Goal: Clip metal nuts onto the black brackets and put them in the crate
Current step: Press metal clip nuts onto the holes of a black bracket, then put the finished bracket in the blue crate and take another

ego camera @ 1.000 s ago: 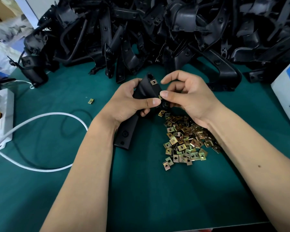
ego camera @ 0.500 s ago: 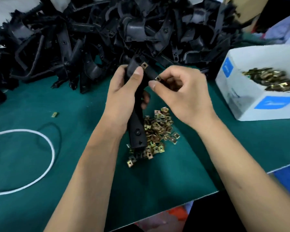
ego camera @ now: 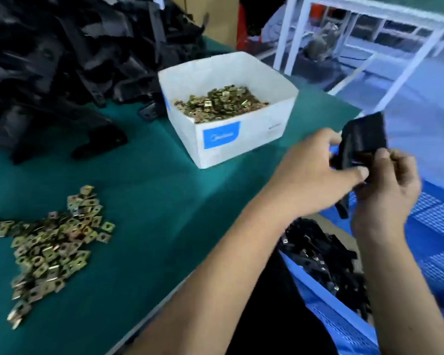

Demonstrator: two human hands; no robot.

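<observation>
Both hands have swung right, off the table (ego camera: 144, 175) and out over the blue crate (ego camera: 426, 226), carrying the black bracket (ego camera: 362, 139). Left hand (ego camera: 315, 172) grips its near edge; right hand (ego camera: 387, 190) pinches the lower part (any nut there is blurred). Best lower it close onto the finished brackets (ego camera: 323, 260) before letting go, clear of the crate's rim.

Box of nuts (ego camera: 222, 102) right of loose nut pile (ego camera: 51, 242)
</observation>
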